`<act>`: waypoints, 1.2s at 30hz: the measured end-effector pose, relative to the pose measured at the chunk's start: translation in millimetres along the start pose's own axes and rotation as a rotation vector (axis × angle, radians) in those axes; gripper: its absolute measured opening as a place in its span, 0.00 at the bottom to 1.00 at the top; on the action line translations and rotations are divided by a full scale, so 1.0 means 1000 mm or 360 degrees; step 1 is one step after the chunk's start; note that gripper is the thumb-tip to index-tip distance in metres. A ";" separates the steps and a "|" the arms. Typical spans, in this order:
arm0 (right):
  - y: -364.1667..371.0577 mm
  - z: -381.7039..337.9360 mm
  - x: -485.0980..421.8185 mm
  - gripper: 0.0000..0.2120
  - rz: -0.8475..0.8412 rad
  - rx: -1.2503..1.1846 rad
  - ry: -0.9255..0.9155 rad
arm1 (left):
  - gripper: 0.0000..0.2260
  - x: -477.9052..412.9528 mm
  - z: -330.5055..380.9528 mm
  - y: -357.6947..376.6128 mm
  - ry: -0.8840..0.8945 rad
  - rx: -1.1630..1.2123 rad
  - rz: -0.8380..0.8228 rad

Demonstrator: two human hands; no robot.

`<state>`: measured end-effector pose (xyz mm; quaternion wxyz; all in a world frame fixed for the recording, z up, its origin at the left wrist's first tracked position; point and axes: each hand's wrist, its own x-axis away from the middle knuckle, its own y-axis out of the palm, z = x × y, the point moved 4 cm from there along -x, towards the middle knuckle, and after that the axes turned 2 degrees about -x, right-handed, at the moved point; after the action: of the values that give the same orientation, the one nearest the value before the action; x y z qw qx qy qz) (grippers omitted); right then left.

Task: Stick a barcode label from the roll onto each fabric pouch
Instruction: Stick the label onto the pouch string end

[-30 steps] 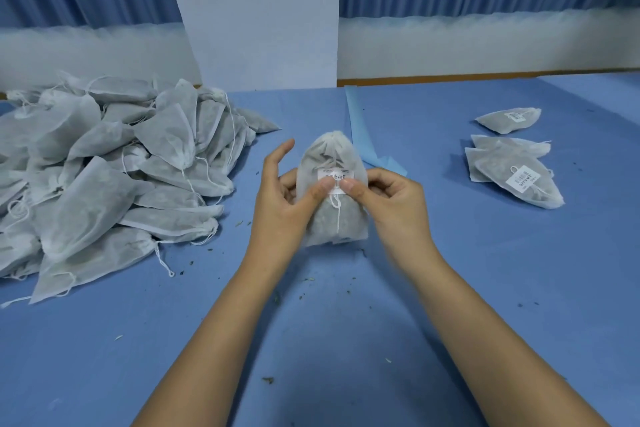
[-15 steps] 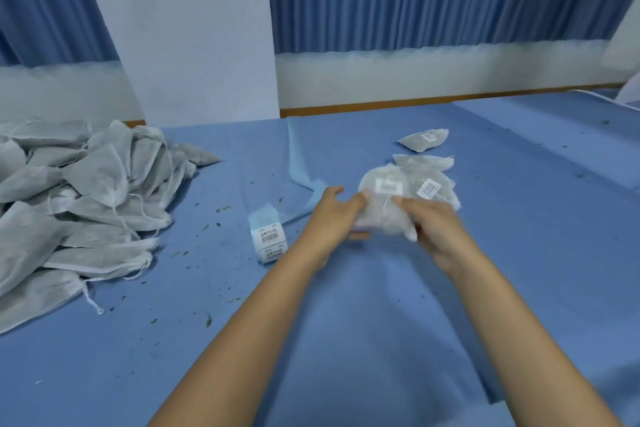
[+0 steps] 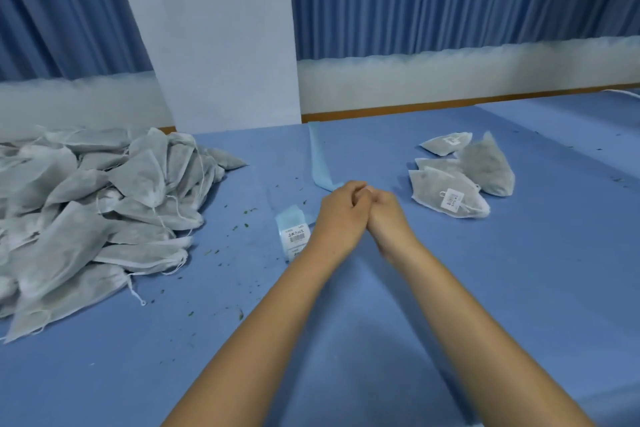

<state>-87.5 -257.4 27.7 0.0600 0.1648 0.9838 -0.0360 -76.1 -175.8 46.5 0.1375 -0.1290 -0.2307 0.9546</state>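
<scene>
A large heap of unlabelled pouches point(image 3: 104, 204) covers the left of the blue counter point(image 3: 519, 288), against a small labelled group point(image 3: 460, 180) at right, so most of the task appears outstanding. The label roll point(image 3: 294, 232) lies just left of the wrists, its backing strip point(image 3: 318, 159) trailing away. Left hand point(image 3: 341, 215) and right hand point(image 3: 388, 215) are extended, touching, fingers curled; whether they grasp anything I cannot tell.

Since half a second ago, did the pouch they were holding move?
Yes. The pouch has left the hands: it now lies on the small pile at the right, beyond the labelled pouch, while both hands meet near the label roll.
</scene>
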 end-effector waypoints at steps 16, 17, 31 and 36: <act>0.183 0.008 0.039 0.09 -0.0656 0.0346 -0.0039 | 0.14 0.050 -0.175 -0.195 -0.0471 -0.1430 0.0697; 0.185 0.010 0.039 0.08 -0.0666 0.0344 -0.0012 | 0.14 0.050 -0.175 -0.196 -0.0435 -0.1368 0.0708; 0.159 -0.016 0.030 0.08 -0.0290 0.0208 -0.0421 | 0.12 0.050 -0.083 -0.167 0.0743 -0.0558 0.0960; 0.130 -0.024 0.023 0.09 -0.0214 -0.0086 -0.0314 | 0.17 0.036 -0.079 -0.138 0.0667 -0.0663 0.0813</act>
<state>-68.9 -125.6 41.5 0.1583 0.0923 0.9826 -0.0295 -56.9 -13.7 37.9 -0.0895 -0.3997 -0.3470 0.8437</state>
